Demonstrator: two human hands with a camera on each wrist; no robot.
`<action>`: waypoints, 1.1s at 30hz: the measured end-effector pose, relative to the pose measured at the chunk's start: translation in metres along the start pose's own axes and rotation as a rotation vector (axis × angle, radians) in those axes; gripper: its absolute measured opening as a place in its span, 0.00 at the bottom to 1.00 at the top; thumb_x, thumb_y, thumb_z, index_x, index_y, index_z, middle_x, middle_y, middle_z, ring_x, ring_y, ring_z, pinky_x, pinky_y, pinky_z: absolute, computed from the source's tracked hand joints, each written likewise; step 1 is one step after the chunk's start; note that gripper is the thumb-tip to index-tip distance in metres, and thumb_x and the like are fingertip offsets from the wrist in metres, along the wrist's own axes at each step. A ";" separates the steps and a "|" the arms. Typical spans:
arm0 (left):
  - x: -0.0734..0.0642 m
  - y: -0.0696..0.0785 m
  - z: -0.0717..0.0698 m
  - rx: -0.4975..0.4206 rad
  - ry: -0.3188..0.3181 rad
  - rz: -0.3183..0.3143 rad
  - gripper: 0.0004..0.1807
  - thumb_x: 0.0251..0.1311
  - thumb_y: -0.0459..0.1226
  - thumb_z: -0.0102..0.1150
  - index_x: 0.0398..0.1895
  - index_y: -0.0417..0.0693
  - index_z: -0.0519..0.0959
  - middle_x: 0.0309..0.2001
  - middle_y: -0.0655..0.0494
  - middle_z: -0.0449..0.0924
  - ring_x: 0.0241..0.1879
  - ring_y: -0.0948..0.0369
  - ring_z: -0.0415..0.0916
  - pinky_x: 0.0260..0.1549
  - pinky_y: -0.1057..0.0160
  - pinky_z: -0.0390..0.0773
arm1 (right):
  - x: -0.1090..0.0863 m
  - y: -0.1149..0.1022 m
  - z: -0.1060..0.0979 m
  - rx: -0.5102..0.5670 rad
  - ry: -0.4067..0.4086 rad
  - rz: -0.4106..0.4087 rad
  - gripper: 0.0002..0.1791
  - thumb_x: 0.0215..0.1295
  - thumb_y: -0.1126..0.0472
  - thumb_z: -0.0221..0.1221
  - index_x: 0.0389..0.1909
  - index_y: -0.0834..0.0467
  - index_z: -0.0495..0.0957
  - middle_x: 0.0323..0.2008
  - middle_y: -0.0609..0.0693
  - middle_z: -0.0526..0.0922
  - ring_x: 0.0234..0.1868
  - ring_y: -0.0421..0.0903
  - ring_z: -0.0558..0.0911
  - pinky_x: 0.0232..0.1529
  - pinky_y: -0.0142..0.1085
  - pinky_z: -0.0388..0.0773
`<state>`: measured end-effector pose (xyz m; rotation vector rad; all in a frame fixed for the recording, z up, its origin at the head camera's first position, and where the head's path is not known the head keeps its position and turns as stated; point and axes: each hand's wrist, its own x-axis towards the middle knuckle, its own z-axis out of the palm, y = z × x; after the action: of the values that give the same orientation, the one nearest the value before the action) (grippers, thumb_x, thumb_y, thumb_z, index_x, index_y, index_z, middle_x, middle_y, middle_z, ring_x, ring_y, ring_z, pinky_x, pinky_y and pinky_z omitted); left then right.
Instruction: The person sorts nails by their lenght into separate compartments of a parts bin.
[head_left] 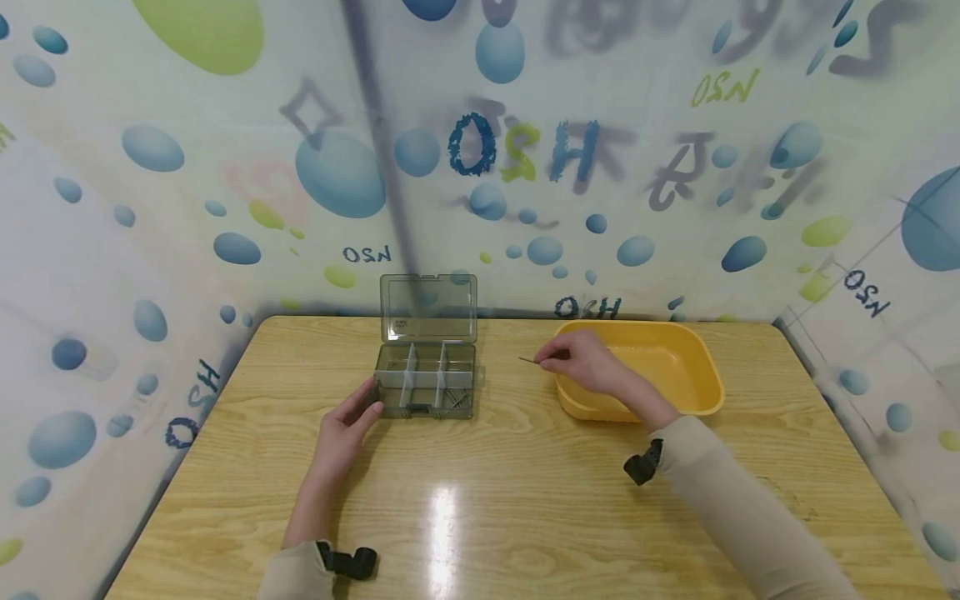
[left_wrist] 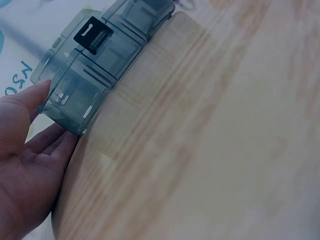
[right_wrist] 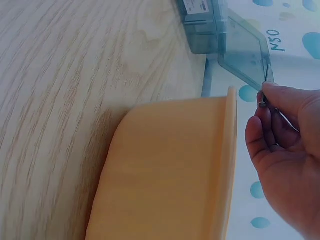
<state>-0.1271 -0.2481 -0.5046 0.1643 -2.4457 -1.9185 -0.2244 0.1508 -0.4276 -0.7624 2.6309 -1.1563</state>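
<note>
A small smoky clear compartment box point(head_left: 426, 385) stands on the wooden table with its lid point(head_left: 428, 307) raised. Thin metal pieces lie in its right compartments. My left hand point(head_left: 347, 425) rests against the box's front left corner point(left_wrist: 67, 112), with straight fingers touching its side. My right hand point(head_left: 581, 362) hovers over the left rim of a yellow tub point(head_left: 678, 367) and pinches a thin nail point(head_left: 529, 360) point(right_wrist: 267, 80) between thumb and fingertips. The nail points left toward the box.
The wooden table point(head_left: 510, 508) is enclosed by a printed bubble-pattern backdrop on three sides. The yellow tub point(right_wrist: 170, 170) sits at the back right. A dark pole point(head_left: 382, 142) rises behind the box. Black wrist straps show on both sleeves.
</note>
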 end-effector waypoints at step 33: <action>0.001 -0.001 0.000 0.008 -0.020 -0.014 0.30 0.75 0.40 0.58 0.76 0.44 0.66 0.76 0.45 0.63 0.75 0.52 0.59 0.54 0.82 0.68 | 0.043 -0.042 0.061 0.000 -0.095 -0.016 0.06 0.69 0.67 0.65 0.42 0.63 0.89 0.37 0.50 0.89 0.37 0.42 0.83 0.39 0.33 0.80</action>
<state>-0.1285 -0.2486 -0.5052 0.1642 -2.4723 -1.9254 -0.2241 0.0660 -0.4368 -0.8189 2.5516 -1.0956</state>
